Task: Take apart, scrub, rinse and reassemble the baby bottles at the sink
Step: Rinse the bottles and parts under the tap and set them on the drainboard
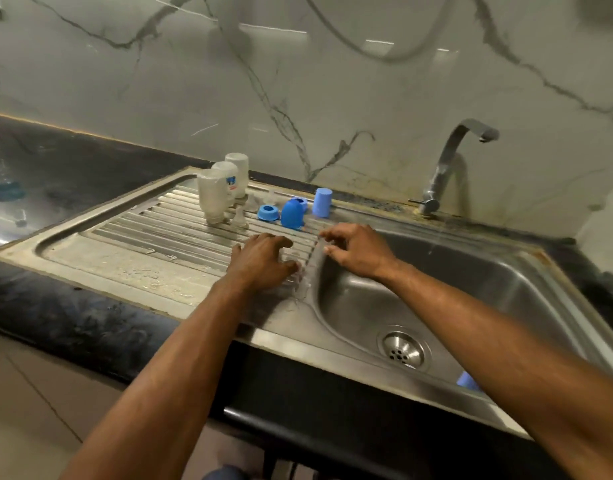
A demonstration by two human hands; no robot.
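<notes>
Three clear baby bottles [213, 199] stand upside down at the back of the ribbed drainboard [131, 233]. Beside them are a clear nipple [241, 219], a blue screw ring [267, 213], a dark blue cap [293, 214] and a lighter blue cap [322, 201]. My left hand [263, 261] rests on the drainboard by the basin's edge, its fingers curled round a blurred clear piece that looks like a nipple [300, 277]. My right hand [358, 251] hovers over the basin's left rim, fingers loosely bent, with nothing visible in it.
The steel sink basin [488, 292] has a drain strainer [403, 349] and a blue piece [466, 379] half hidden by my right forearm. A tap [447, 164] stands behind it, not running. Dark countertop [55, 168] stretches left, and a marble wall rises behind.
</notes>
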